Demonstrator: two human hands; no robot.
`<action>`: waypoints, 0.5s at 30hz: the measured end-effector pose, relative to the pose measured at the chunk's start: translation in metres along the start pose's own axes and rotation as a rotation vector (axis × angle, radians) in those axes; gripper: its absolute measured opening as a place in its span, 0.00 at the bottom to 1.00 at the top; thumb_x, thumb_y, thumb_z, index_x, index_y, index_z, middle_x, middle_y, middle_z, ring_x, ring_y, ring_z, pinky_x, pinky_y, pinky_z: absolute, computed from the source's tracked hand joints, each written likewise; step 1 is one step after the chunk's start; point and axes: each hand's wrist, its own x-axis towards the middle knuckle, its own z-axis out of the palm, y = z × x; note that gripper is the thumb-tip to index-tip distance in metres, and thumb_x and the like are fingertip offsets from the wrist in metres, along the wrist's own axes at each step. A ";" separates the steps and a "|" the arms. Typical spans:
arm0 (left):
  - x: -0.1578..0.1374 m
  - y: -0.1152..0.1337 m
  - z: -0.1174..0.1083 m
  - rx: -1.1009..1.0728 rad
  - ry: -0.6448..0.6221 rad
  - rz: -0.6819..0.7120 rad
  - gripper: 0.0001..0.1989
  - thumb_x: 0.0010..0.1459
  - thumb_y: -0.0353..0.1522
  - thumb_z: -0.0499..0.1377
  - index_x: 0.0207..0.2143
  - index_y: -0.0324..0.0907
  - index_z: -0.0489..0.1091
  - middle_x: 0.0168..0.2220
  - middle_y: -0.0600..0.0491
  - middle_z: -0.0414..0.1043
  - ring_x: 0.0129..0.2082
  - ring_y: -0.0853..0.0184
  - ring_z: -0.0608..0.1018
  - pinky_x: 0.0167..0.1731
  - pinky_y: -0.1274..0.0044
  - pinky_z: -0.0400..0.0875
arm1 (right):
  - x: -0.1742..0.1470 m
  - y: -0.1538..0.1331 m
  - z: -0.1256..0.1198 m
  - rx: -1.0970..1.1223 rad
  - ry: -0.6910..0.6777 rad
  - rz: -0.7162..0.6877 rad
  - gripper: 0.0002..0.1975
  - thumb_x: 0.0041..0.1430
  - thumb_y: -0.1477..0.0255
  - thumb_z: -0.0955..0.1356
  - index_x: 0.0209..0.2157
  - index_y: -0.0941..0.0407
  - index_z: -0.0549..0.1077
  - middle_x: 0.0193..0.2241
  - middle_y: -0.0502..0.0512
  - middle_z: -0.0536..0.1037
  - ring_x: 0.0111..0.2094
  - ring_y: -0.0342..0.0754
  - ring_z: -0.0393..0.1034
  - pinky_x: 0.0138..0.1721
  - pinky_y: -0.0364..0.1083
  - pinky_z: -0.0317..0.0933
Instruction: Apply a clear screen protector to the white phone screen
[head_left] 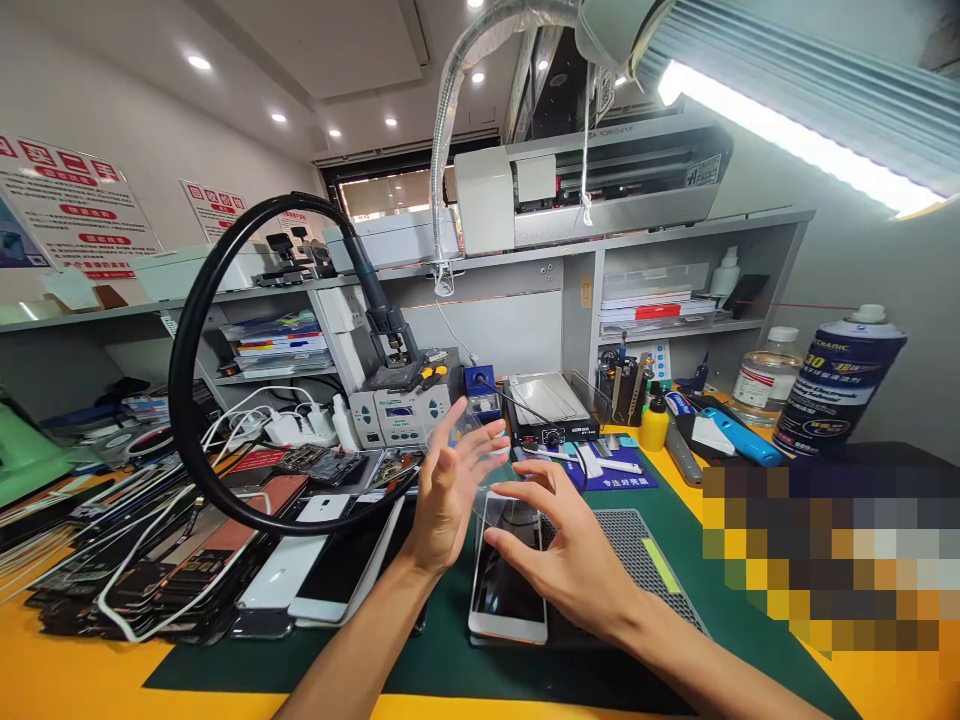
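Observation:
A white-framed smartphone (pixel 511 590) with a dark screen lies face up on the green mat (pixel 637 670), partly on a grey textured pad (pixel 637 540). My left hand (pixel 454 490) is raised just left of the phone's upper end, fingers outstretched and apart. Above the phone, my right hand (pixel 566 535) has its fingers curved, with a gap between thumb and index finger. Something clear and thin, like a film (pixel 489 508), shows faintly between the hands. Whether either hand touches it I cannot tell.
Phones and phone parts (pixel 187 550) are piled at left, under a thick black hose (pixel 180 400). A soldering station (pixel 401 415) and a flat heating plate (pixel 551 405) stand behind. A spray can (pixel 836 385) and clear bottle (pixel 765 380) are at right. A lamp (pixel 787 110) hangs overhead.

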 end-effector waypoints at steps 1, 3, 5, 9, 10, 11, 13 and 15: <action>0.000 0.000 0.000 -0.001 -0.003 0.000 0.43 0.56 0.57 0.59 0.67 0.46 0.54 0.54 0.38 0.72 0.54 0.51 0.74 0.58 0.53 0.62 | 0.000 0.000 0.000 0.000 -0.003 0.000 0.15 0.56 0.69 0.73 0.46 0.50 0.76 0.52 0.60 0.69 0.54 0.54 0.67 0.55 0.54 0.65; 0.000 0.000 0.000 -0.005 -0.006 -0.003 0.44 0.56 0.57 0.60 0.67 0.46 0.54 0.54 0.38 0.72 0.54 0.50 0.74 0.58 0.54 0.62 | 0.000 0.000 0.000 -0.001 -0.008 -0.002 0.15 0.56 0.69 0.73 0.46 0.50 0.76 0.52 0.59 0.69 0.54 0.54 0.67 0.54 0.54 0.65; -0.001 0.001 0.001 -0.010 -0.008 -0.006 0.44 0.55 0.57 0.60 0.67 0.46 0.54 0.54 0.38 0.72 0.54 0.50 0.74 0.58 0.54 0.63 | 0.000 0.001 0.000 -0.005 -0.009 -0.005 0.15 0.56 0.69 0.73 0.46 0.50 0.76 0.52 0.59 0.69 0.54 0.54 0.67 0.54 0.54 0.65; -0.002 0.001 0.002 -0.028 -0.013 -0.013 0.44 0.55 0.58 0.59 0.66 0.46 0.54 0.54 0.38 0.72 0.53 0.50 0.74 0.57 0.54 0.64 | 0.000 0.001 0.001 -0.007 -0.011 -0.007 0.16 0.55 0.69 0.73 0.46 0.50 0.76 0.52 0.59 0.70 0.54 0.54 0.68 0.55 0.54 0.65; -0.002 0.001 0.003 -0.034 -0.014 -0.016 0.45 0.55 0.58 0.59 0.66 0.45 0.54 0.54 0.38 0.72 0.53 0.50 0.74 0.56 0.54 0.64 | 0.000 0.001 0.001 -0.005 -0.014 -0.005 0.16 0.55 0.69 0.73 0.47 0.50 0.76 0.52 0.59 0.70 0.54 0.54 0.68 0.55 0.54 0.65; -0.002 0.001 0.003 -0.040 -0.014 -0.021 0.45 0.54 0.59 0.59 0.66 0.45 0.54 0.54 0.38 0.72 0.52 0.50 0.74 0.56 0.54 0.64 | 0.000 0.001 0.001 -0.001 -0.017 -0.002 0.16 0.55 0.69 0.73 0.47 0.50 0.76 0.52 0.60 0.69 0.55 0.55 0.67 0.55 0.55 0.64; -0.002 0.001 0.004 -0.055 -0.015 -0.036 0.45 0.54 0.59 0.59 0.66 0.46 0.55 0.54 0.38 0.72 0.52 0.50 0.75 0.56 0.54 0.64 | -0.001 0.002 0.002 0.008 -0.022 0.004 0.17 0.55 0.69 0.73 0.47 0.50 0.76 0.53 0.60 0.69 0.55 0.54 0.67 0.56 0.55 0.64; -0.001 0.002 0.004 -0.077 -0.008 -0.055 0.45 0.54 0.60 0.58 0.66 0.46 0.56 0.54 0.38 0.73 0.51 0.50 0.75 0.55 0.54 0.65 | -0.001 0.001 0.002 0.020 -0.024 0.003 0.17 0.55 0.70 0.73 0.48 0.50 0.76 0.53 0.60 0.69 0.56 0.54 0.66 0.56 0.55 0.64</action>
